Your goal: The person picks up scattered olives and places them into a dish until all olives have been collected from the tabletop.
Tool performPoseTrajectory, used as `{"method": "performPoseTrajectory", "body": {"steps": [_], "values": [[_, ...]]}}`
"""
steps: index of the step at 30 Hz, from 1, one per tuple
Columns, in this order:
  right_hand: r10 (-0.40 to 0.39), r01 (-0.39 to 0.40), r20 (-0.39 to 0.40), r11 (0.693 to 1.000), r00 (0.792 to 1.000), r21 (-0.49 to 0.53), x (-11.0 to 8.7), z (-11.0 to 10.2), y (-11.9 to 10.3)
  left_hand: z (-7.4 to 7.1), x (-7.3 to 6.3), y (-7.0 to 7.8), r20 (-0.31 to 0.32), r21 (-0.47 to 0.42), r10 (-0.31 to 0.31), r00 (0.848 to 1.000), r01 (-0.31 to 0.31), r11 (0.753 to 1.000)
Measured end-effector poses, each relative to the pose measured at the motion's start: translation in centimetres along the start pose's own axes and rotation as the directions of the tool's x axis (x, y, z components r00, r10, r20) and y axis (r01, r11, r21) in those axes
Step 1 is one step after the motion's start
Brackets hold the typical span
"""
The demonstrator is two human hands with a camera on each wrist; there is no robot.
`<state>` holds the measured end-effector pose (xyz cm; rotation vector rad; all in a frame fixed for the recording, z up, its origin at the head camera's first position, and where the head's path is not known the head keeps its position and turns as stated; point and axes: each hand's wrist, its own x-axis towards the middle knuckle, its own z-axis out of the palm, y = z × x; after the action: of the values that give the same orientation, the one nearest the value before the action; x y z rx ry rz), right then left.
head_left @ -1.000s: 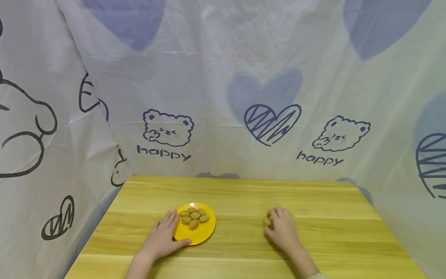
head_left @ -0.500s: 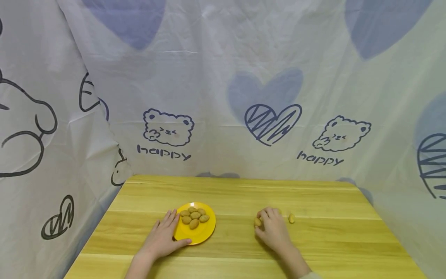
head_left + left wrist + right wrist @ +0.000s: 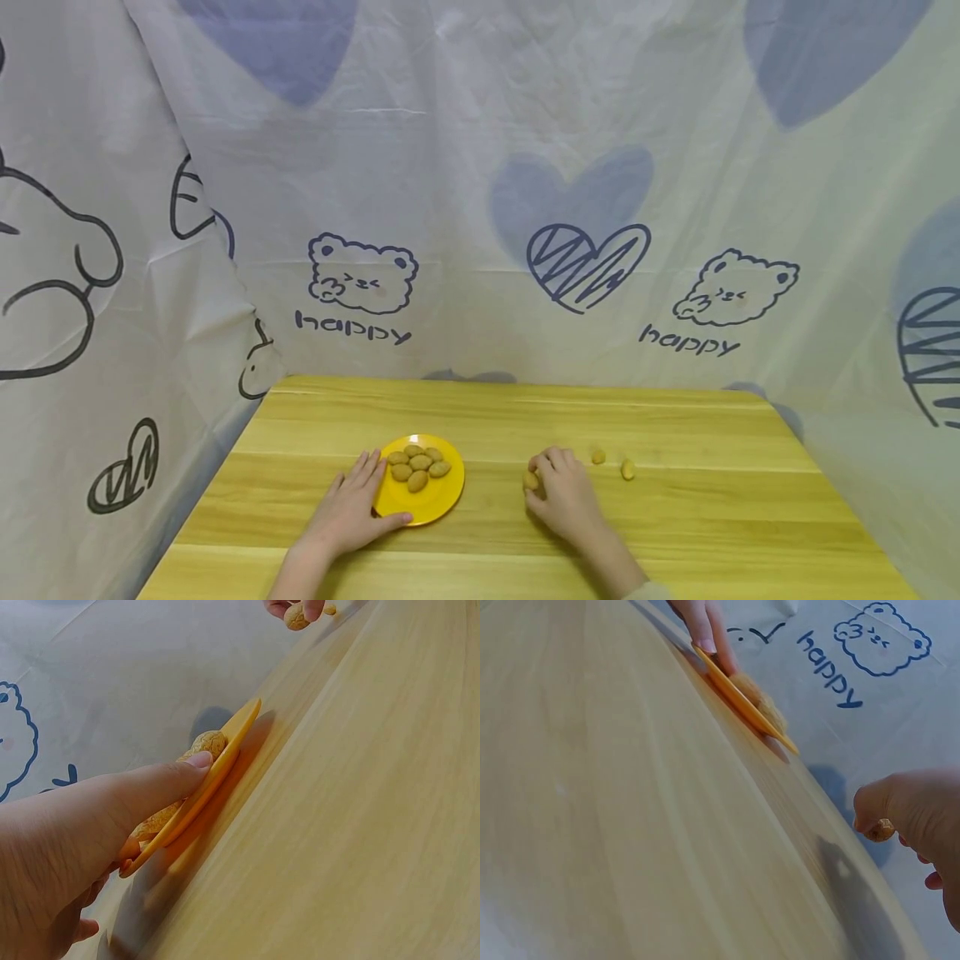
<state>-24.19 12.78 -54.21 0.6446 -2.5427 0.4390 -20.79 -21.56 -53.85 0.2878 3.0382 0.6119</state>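
Note:
On the left of the table, my left hand [image 3: 345, 512] rests with straight, spread fingers against the side of a round yellow plate [image 3: 441, 507]. Its thumb [image 3: 180, 774] lies over the plate's near rim. Several tan, wrinkled walnuts [image 3: 419, 463] sit clustered on the plate. To the right, my right hand [image 3: 567, 498] pinches another walnut [image 3: 531, 481] between thumb and fingers. That held walnut [image 3: 881, 830] is partly covered by the thumb in the right wrist view. The plate and the right hand are apart.
Beyond the right hand, two more nuts, a rounder one [image 3: 598, 457] and a longer one [image 3: 627, 470], lie on the wooden table [image 3: 735, 500]. A white sheet [image 3: 465, 208] with hearts and bear drawings hangs behind the table and along its sides.
My right hand has moved left toward the plate with the walnut, uncovering the two nuts lying behind it. My left hand and the plate have stayed put.

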Motion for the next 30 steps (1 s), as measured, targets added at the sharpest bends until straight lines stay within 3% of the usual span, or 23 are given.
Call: {"method": "performPoseTrajectory", "body": {"steps": [10, 30], "values": [[-0.082, 0.082, -0.044, 0.997, 0.996, 0.010, 0.0, 1.6, -1.5, 0.1, 0.2, -0.2, 0.002, 0.002, 0.001, 1.000, -0.001, 1.000], [-0.094, 0.092, 0.033, 0.994, 0.995, 0.054, 0.7, 1.9, -5.0, -0.1, 0.0, 0.0, 0.004, 0.000, 0.006, 1.000, -0.006, 1.000]]}}
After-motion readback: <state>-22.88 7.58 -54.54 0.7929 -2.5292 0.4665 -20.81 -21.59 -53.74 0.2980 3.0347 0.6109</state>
